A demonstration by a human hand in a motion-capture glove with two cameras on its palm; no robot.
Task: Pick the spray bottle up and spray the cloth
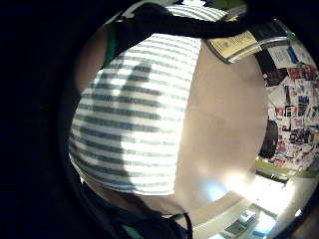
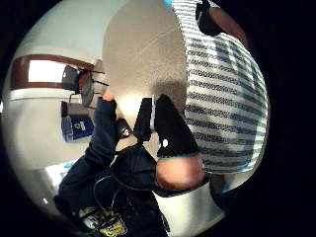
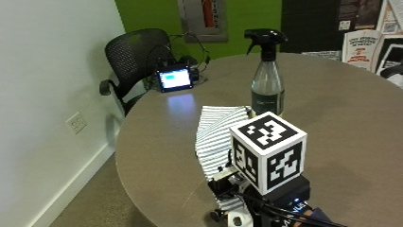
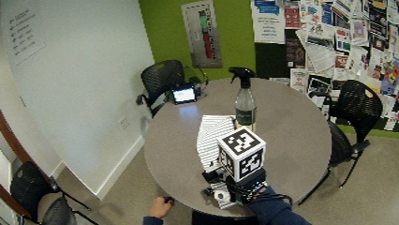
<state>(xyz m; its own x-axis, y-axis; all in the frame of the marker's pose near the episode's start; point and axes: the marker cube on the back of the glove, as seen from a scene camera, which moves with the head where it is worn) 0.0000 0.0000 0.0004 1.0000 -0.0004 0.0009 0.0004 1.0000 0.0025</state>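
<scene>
Hovering right hand point(image 3: 252, 208) over near end of striped cloth point(image 3: 217, 132), palm down, holding nothing; finger spread: cannot tell. Spray bottle point(image 3: 267, 75) upright beyond cloth's far corner, untouched. Pickup not begun. Next: reach forward, wrap bottle neck.

No words or numbers can be read; the dark label on the spray bottle point(image 3: 267, 101) is too small to make out; the wall posters point(image 4: 340, 35) past the bottle show print, but none of it reads.
</scene>
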